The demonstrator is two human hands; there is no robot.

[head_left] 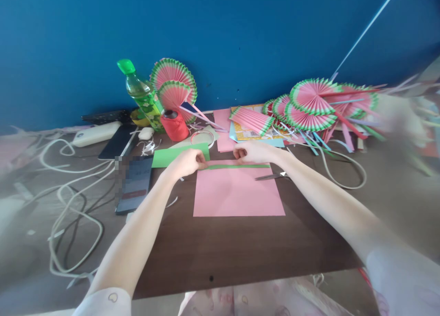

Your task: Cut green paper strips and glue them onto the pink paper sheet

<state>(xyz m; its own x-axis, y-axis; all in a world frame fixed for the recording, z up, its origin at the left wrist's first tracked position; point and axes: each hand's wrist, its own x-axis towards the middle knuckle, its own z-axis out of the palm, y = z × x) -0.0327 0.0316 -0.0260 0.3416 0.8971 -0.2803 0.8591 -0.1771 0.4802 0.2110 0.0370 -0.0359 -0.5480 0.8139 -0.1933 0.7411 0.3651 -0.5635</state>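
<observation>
A pink paper sheet (237,192) lies flat on the dark brown table (220,247). A narrow green strip (237,166) runs along its far edge. My left hand (187,162) is closed, pinching the strip's left end against the sheet. My right hand (250,152) is closed too, its fingers pressed on the sheet's far edge near the strip. Scissors (271,176) lie just right of the strip, under my right wrist. A green paper sheet (172,155) lies behind my left hand.
Pink-and-green paper fans (311,103) and loose strips pile up at the back right; two more fans (173,84) lean on the blue wall. A green bottle (142,95), red thread spool (175,124), phone (133,183) and white cables (68,206) fill the left.
</observation>
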